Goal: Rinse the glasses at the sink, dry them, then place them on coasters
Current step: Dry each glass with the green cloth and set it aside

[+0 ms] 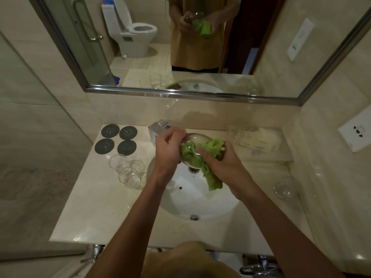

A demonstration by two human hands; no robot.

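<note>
Over the white sink (200,203) my left hand (169,152) grips a clear glass (195,138) by its base end, the glass lying on its side. My right hand (217,157) presses a green cloth (202,155) around and into the glass; the cloth's tail hangs down toward the drain. Several dark round coasters (116,140) lie bare at the back left of the counter. In front of them stand several clear glasses (128,170). One more clear glass (286,187) lies on the counter at the right.
A chrome tap (158,130) stands behind the sink, just beyond my left hand. A folded pale towel (257,140) lies at the back right. A mirror (180,47) spans the wall above. A wall socket plate (354,133) is at the right.
</note>
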